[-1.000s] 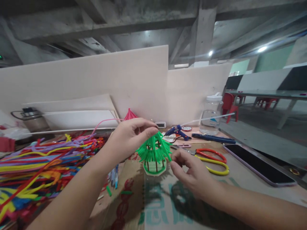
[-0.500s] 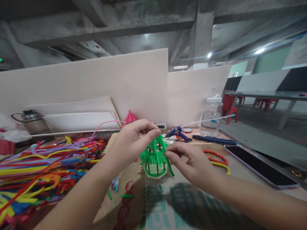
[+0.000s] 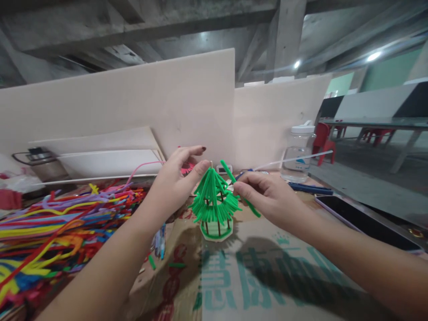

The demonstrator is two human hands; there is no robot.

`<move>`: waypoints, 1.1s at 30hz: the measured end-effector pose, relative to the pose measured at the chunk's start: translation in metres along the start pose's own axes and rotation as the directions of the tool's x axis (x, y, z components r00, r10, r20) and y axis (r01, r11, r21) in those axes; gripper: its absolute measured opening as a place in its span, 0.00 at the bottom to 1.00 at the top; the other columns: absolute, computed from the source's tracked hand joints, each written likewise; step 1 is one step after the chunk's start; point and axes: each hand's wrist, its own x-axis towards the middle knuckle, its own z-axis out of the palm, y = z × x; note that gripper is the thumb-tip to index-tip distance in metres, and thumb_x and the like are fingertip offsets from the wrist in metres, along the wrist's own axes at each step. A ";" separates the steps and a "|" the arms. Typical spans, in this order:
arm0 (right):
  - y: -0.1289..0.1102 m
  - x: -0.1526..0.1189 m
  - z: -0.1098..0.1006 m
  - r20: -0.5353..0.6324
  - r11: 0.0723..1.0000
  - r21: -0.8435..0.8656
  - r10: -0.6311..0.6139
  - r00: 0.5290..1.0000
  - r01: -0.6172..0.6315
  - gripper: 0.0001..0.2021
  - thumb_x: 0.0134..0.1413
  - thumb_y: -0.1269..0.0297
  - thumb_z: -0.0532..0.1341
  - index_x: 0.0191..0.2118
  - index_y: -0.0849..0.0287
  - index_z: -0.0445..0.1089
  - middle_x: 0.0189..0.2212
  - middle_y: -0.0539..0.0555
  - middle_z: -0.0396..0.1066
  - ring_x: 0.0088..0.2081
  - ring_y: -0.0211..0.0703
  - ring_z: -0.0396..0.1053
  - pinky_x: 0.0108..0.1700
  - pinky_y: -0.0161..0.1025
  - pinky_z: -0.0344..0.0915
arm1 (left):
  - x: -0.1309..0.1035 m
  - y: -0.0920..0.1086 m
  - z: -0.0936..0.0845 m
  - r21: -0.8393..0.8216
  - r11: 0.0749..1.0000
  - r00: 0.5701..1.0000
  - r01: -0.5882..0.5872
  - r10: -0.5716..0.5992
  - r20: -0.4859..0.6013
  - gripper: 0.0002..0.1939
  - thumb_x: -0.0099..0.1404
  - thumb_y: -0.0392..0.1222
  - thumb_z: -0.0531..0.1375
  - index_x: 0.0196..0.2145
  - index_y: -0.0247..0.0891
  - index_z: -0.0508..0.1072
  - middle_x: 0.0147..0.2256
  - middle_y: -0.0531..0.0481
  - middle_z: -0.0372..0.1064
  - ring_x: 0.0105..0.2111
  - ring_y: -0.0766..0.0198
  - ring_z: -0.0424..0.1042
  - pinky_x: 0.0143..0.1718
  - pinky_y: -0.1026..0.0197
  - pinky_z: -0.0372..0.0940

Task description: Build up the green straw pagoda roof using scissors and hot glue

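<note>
A small pavilion model (image 3: 214, 191) with two tiers of green pipe-cleaner roof stands upright on a pale base, with thin brown posts between. From its peak a short pale stick pokes up. My left hand (image 3: 180, 176) is beside the peak, thumb and fingers apart; the thumb is close to the roof, and whether it touches I cannot tell. Pinched in my right hand (image 3: 267, 191) is a green pipe cleaner (image 3: 226, 169), slanting just right of the roof. Part of a pink model (image 3: 187, 168) shows behind my left hand.
Many coloured pipe cleaners (image 3: 67, 236) are heaped at left. Printed cardboard (image 3: 254, 276) covers the tabletop. At right are a phone (image 3: 364, 223), a blue tool (image 3: 310, 189) and a water bottle (image 3: 298, 154). Green scraps (image 3: 176, 265) and pens (image 3: 161, 243) lie left of the model.
My left hand has opened and drawn back from the roof peak. My right hand has lifted the green pipe cleaner up and away to the right. The view has shifted slightly.
</note>
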 end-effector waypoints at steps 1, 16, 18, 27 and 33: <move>0.001 -0.001 -0.002 -0.013 0.999 -0.041 -0.013 1.000 0.012 0.15 0.64 0.62 0.56 0.26 0.60 0.68 0.19 0.46 0.61 0.22 0.32 0.56 0.25 0.33 0.50 | 0.001 -0.006 0.003 0.015 1.000 1.000 0.021 -0.021 0.018 0.25 0.68 0.55 0.58 0.56 0.37 0.70 0.52 0.41 0.71 0.48 0.57 0.71 0.50 0.56 0.65; -0.002 -0.016 0.009 0.044 0.942 -0.285 -0.171 0.984 0.176 0.14 0.65 0.62 0.53 0.26 0.58 0.60 0.19 0.45 0.58 0.21 0.32 0.54 0.27 0.35 0.46 | 0.003 -0.012 0.002 -0.178 0.977 0.980 0.114 -0.082 0.181 0.15 0.64 0.52 0.62 0.39 0.37 0.77 0.37 0.47 0.77 0.38 0.60 0.74 0.42 0.59 0.68; -0.003 -0.019 0.011 0.055 0.920 -0.331 -0.204 0.977 0.210 0.16 0.64 0.63 0.52 0.24 0.58 0.59 0.18 0.45 0.56 0.20 0.32 0.53 0.26 0.35 0.45 | 0.003 -0.013 0.003 -0.228 0.966 0.981 0.122 -0.082 0.178 0.14 0.64 0.51 0.63 0.39 0.37 0.77 0.36 0.48 0.76 0.37 0.62 0.74 0.40 0.61 0.68; -0.001 -0.025 0.020 0.053 0.838 -0.481 -0.264 0.963 0.256 0.15 0.63 0.64 0.52 0.23 0.59 0.63 0.18 0.47 0.61 0.21 0.34 0.54 0.27 0.38 0.41 | 0.001 -0.010 0.010 -0.311 0.943 0.983 0.115 -0.064 0.170 0.12 0.66 0.49 0.62 0.40 0.38 0.76 0.38 0.49 0.75 0.39 0.62 0.73 0.42 0.62 0.67; 0.000 -0.024 0.020 0.050 0.833 -0.500 -0.244 0.969 0.235 0.15 0.62 0.64 0.52 0.24 0.59 0.64 0.17 0.48 0.63 0.20 0.34 0.53 0.27 0.38 0.40 | -0.002 -0.003 0.015 -0.349 0.929 0.983 0.127 -0.072 0.167 0.11 0.65 0.48 0.62 0.39 0.37 0.75 0.38 0.49 0.75 0.40 0.61 0.73 0.42 0.62 0.67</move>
